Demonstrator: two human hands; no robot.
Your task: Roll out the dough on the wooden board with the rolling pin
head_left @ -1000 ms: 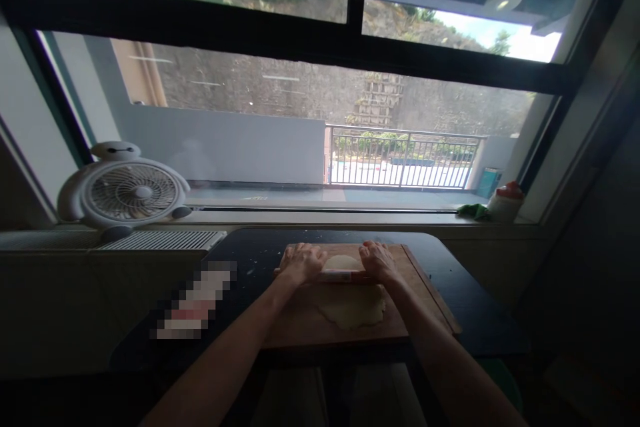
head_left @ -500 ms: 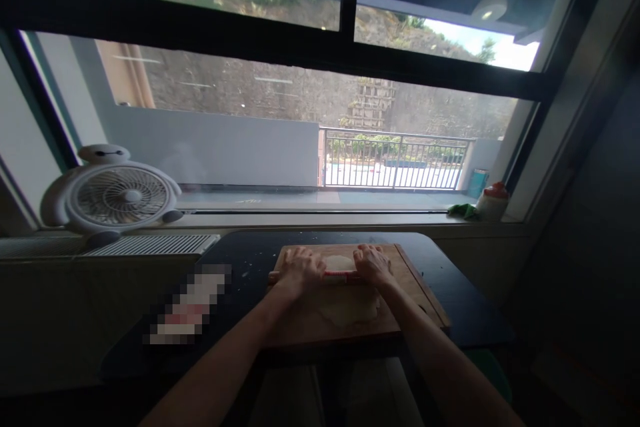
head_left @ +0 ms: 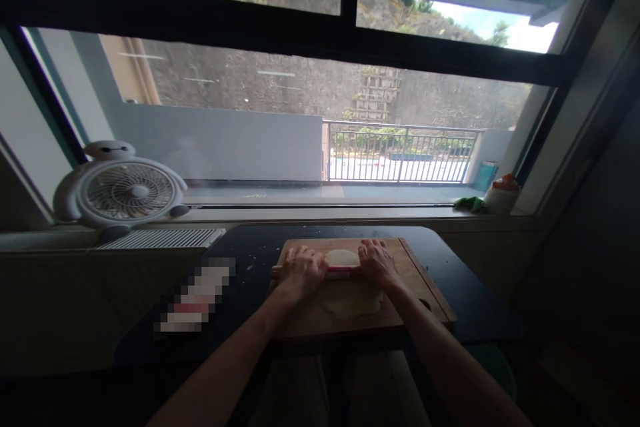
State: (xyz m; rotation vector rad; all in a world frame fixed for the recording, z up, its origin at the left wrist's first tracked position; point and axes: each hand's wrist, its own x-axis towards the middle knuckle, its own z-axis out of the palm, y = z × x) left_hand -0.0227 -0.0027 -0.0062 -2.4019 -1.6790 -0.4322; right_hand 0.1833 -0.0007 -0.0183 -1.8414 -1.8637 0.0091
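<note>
A rolling pin [head_left: 340,273] with a red-and-white band at its middle lies crosswise on a sheet of pale dough [head_left: 353,300]. My left hand [head_left: 303,267] is closed over the pin's left part, whose wooden end sticks out past the fingers. Over the right part, my right hand [head_left: 377,263] grips it with curled fingers; that end is hidden. The dough shows on both the far and near sides of the pin, its near edge uneven. Beneath it is a wooden cutting board [head_left: 417,270] with a groove along the right side.
The board rests on a dark table [head_left: 465,280] with pale specks on its left. A blurred-out item [head_left: 197,297] lies at the table's left. Beyond stand a white fan [head_left: 133,190], a green cloth [head_left: 470,204] and a red-topped bottle [head_left: 503,195] by the window.
The view has shifted slightly. Both hands remain on the rolling pin, which sits a little nearer to me on the board, and more of its printed band shows.
</note>
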